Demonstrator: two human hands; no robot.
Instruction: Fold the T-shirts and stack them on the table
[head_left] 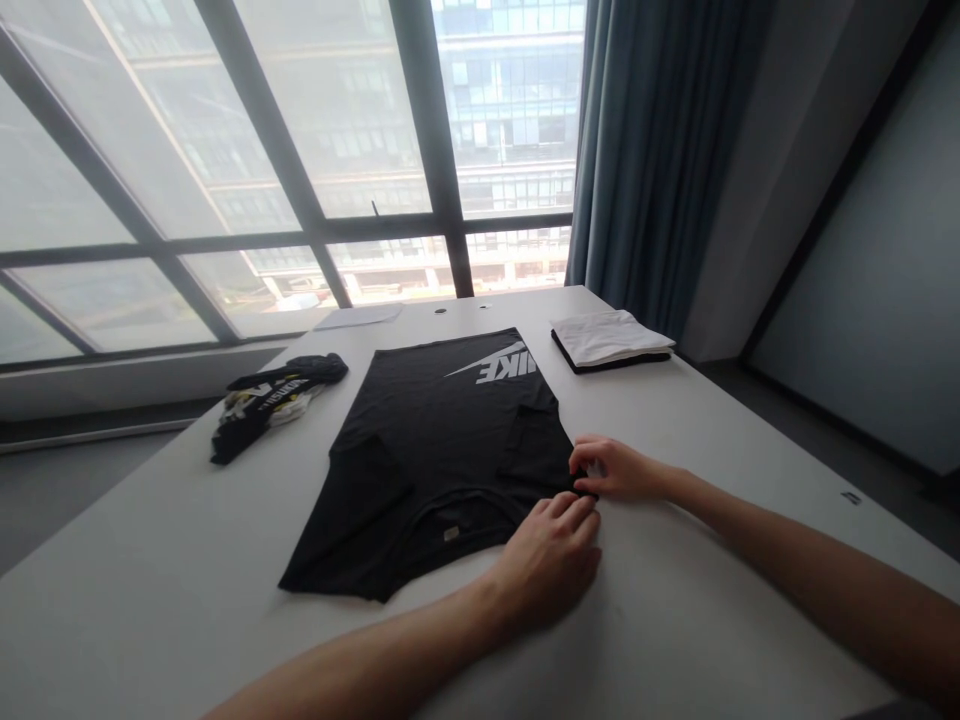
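Observation:
A black T-shirt point(442, 430) lies spread on the white table, its collar towards me and a white Nike print upside down near the far right edge. Both sleeves show beside the body, and a small pale label sits inside the neck. My left hand point(553, 560) is closed at the near right shoulder, fingers curled over the cloth; its fingertips are partly hidden. Just beyond it, my right hand point(616, 468) pinches the edge of the right-hand sleeve between thumb and fingers. The two hands are almost touching.
Folded white and black cloths point(611, 340) are stacked at the back right of the table point(720, 600). A crumpled dark garment point(274, 400) with white lettering lies to the left. White paper point(360, 317) rests at the far edge, before windows and a blue curtain point(645, 150).

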